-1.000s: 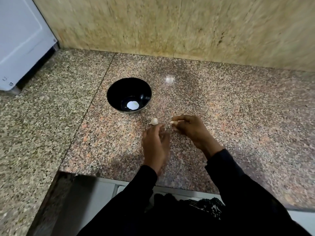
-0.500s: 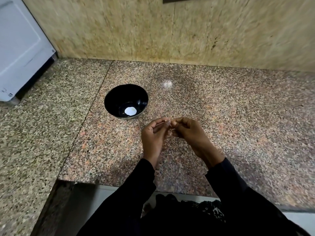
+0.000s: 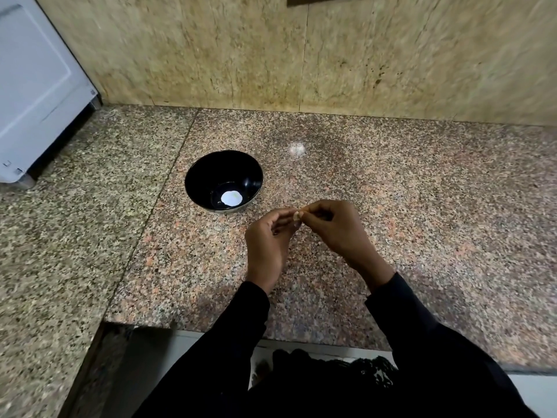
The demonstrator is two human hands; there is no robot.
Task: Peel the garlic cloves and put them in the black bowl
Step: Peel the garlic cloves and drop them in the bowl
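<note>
A garlic clove (image 3: 296,216) sits just right of the frame's centre, pinched between the fingertips of both hands above the table (image 3: 422,206). Only a small pale sliver of it shows between the fingers; that visible part runs roughly up and down in the frame, but which end is the tip cannot be told. The left hand (image 3: 268,245) comes in from below with fingers curled toward the clove, thumb and forefinger meeting on it. The right hand (image 3: 334,230) reaches in from the lower right, its fingers bent and gripping the clove's right side, so the two hands touch at the fingertips.

The black bowl (image 3: 205,170) stands upright on the speckled granite table, up and to the left of the hands and apart from them. A bright white patch lies at its bottom; whether it is a peeled clove or a reflection is unclear.

A white appliance (image 3: 33,86) fills the upper left corner. No writing or label can be read anywhere.
</note>
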